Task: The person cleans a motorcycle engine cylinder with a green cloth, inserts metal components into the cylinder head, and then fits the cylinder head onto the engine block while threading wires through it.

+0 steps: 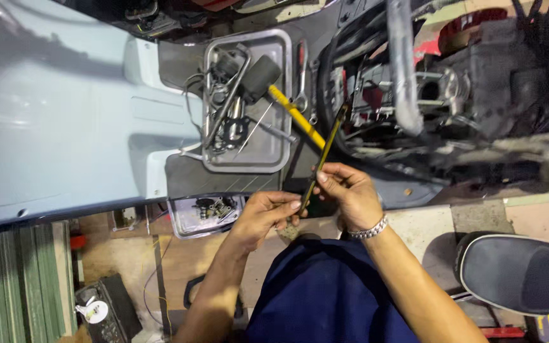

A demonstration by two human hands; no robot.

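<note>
Yellow and black, the long screwdriver (323, 155) slants up from between both hands toward the dark engine parts (376, 95) of the scooter. The left hand (263, 213) pinches the lower end of the handle with fingertips pressed together, and the right hand (349, 194), a metal bracelet (370, 230) at its wrist, closes thumb and fingers around the handle just above. Its tip sits among cables and brackets, though I cannot tell what it touches. With so light a grip on a slanted tool, I would worry about the tip slipping off and jabbing a hose or wire. Just beside it lies a metal tray (284, 95) crowded with tools, a yellow-handled mallet (268, 79) jutting over its rim; a jerked elbow could knock that loose.
</note>
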